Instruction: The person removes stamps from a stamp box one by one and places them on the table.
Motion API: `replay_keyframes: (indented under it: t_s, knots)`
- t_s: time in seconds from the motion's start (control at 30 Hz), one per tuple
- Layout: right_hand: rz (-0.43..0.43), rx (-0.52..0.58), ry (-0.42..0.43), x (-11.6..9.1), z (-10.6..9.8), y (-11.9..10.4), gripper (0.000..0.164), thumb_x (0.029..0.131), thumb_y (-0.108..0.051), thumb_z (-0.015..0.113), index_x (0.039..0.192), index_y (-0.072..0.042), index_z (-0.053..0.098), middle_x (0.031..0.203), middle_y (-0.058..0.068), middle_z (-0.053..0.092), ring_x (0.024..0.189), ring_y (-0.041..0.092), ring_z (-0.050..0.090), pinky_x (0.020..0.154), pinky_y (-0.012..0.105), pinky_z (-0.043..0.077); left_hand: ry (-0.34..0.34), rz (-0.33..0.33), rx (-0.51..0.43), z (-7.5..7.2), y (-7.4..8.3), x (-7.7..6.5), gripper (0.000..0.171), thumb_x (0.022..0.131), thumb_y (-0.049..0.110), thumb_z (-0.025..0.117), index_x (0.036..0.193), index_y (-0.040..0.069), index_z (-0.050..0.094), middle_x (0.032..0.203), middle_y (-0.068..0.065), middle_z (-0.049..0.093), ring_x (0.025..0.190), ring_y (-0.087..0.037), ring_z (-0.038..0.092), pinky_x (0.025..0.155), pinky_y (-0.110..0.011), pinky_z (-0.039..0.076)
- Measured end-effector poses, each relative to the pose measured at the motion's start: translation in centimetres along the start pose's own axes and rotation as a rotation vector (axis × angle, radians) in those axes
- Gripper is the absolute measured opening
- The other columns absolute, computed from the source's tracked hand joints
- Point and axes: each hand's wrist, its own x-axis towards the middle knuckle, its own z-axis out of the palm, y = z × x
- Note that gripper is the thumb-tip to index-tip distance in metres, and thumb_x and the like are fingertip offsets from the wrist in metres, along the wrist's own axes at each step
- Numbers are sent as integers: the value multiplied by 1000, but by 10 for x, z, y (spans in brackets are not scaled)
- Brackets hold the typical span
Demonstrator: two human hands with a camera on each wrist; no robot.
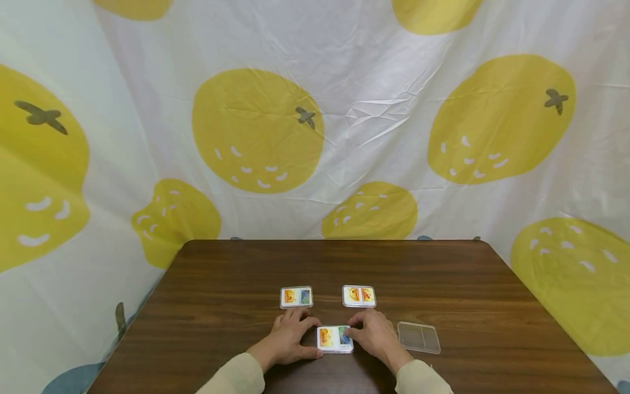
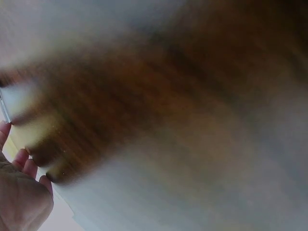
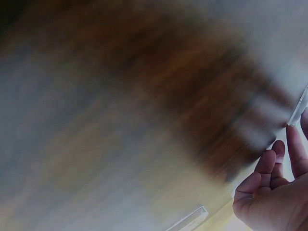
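A clear plastic card case (image 1: pixel 331 340) with an orange-and-yellow picture and a green-blue one lies near the front of the table. My left hand (image 1: pixel 287 336) holds its left side, thumb at the near corner and index finger at the far one. At its right side, my right hand (image 1: pixel 376 336) grips the edge with the fingertips by the far right corner. In the left wrist view the case's edge (image 2: pixel 5 109) shows beside a fingertip. The right wrist view catches the opposite edge (image 3: pixel 299 107) against the index finger, the rest being out of frame.
Two similar cases with pictures lie farther back, one at left (image 1: pixel 296 297) and one at right (image 1: pixel 359 296). A transparent case piece (image 1: pixel 419 337) without a picture lies right of my right hand. Behind the brown wooden table (image 1: pixel 236 268) hangs a fruit-patterned curtain (image 1: pixel 364 137).
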Motion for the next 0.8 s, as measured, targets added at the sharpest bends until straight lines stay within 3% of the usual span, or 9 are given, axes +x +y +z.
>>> replay_keyframes:
  t_s: [0.8]
  knots:
    - [63, 64, 16, 3, 1, -2, 13, 80, -20, 81, 88, -15, 72, 89, -3, 68, 84, 20, 61, 76, 44, 47, -19, -38, 10, -2, 3, -1, 56, 83, 54, 74, 128, 24, 59, 136, -7, 44, 129, -29, 35, 102, -55, 30]
